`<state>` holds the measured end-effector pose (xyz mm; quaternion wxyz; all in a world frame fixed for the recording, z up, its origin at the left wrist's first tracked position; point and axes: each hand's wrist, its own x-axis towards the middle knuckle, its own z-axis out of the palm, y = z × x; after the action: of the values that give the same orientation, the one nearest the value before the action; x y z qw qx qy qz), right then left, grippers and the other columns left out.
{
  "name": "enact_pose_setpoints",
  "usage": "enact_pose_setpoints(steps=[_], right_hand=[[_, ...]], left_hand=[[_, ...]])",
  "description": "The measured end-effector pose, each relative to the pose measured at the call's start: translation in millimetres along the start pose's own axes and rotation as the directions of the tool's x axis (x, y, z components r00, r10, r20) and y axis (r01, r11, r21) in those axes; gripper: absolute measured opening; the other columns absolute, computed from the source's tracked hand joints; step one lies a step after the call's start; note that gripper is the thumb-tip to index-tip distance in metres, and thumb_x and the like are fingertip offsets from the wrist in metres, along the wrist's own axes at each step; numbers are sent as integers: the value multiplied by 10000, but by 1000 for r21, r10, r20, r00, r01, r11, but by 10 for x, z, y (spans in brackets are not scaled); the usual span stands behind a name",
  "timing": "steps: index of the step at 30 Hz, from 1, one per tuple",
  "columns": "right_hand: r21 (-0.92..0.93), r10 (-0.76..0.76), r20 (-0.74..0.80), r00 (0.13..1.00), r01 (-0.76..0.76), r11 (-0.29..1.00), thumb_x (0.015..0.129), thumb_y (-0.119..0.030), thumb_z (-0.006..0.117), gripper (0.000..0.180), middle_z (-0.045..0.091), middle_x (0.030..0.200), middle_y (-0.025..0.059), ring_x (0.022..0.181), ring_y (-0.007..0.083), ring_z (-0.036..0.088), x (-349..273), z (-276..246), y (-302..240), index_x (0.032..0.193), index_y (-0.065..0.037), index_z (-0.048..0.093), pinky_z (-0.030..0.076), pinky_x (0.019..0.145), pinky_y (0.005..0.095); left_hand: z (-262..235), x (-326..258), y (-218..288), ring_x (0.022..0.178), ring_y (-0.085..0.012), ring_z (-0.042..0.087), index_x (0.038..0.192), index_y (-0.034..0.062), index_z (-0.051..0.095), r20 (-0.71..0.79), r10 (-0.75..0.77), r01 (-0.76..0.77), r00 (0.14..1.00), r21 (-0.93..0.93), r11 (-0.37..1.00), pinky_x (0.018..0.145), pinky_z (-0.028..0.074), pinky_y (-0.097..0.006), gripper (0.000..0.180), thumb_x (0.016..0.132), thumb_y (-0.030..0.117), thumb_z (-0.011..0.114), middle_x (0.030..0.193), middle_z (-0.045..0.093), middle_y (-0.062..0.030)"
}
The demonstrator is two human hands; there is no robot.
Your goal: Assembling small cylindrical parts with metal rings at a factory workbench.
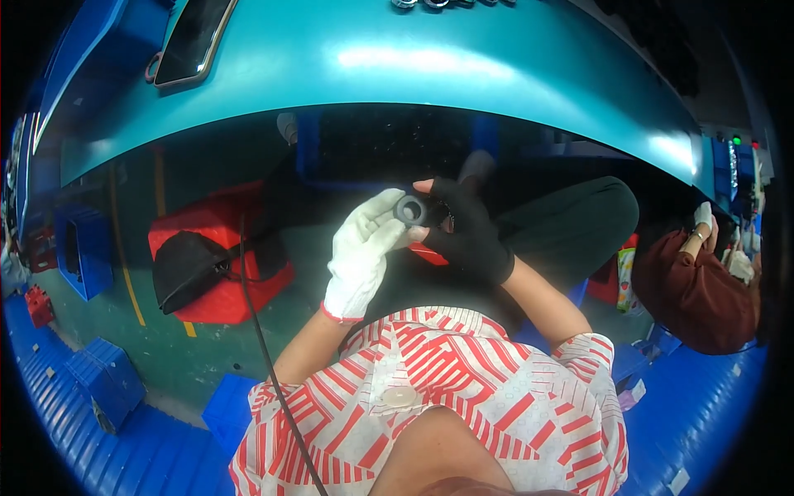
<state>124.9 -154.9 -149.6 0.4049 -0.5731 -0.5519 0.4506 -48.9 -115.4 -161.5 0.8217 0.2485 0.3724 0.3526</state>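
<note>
Above my lap, my left hand (364, 244), in a white knit glove, is closed on a dark grey ring-shaped part (408, 211). The ring's round hole faces up toward me. My right hand (465, 221) wears a black glove that leaves the fingertips bare. Its thumb presses at the ring's lower edge and its forefinger curves by the upper edge, so the two hands share the part. A small shiny bit shows in the right hand's curled fingers, too small to name.
Ahead runs a teal worktable (397, 78) with a phone (194, 41) and several shiny metal parts (430, 3). A blue crate (308, 157) stands beneath it. To the left are a red stool (211, 306) with a black bag (192, 269) and a blue bin (85, 248). Another person (699, 285) sits at right.
</note>
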Motion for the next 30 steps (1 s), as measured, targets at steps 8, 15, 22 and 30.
enact_pose_setpoints(steps=[8,15,22,30], right_hand=[[-26,-89,-31,996,88,996,760,-108,721,540,559,1153,128,1001,226,604,-19,10,79,1238,-43,480,494,808,290],[-39,-94,-35,995,93,995,759,-102,718,495,582,1113,129,986,225,612,7,-31,43,1206,-39,515,496,809,290],[-438,-370,79,926,366,821,779,-181,696,321,626,1000,101,877,265,626,251,-350,-362,1064,-62,606,501,748,334],[-841,-695,-188,694,253,479,758,-186,706,232,616,894,48,750,236,617,1378,-909,-619,981,-162,649,477,609,338]], left_hand=[[-45,64,-72,856,-263,680,1181,-26,533,50,-44,50,998,-138,989,826,558,-340,335,854,-4,605,1002,633,-139],[-59,110,-106,916,-208,652,1182,-21,530,123,-43,63,992,-168,984,800,573,-354,333,858,10,602,1038,620,-127],[-70,142,-71,847,-198,638,1179,-16,528,30,-137,141,990,-200,970,749,566,-300,329,861,31,594,997,610,-87],[-116,207,-160,842,-242,654,1199,-25,508,30,-150,153,988,-170,973,702,590,-320,339,884,76,584,1007,618,-129]])
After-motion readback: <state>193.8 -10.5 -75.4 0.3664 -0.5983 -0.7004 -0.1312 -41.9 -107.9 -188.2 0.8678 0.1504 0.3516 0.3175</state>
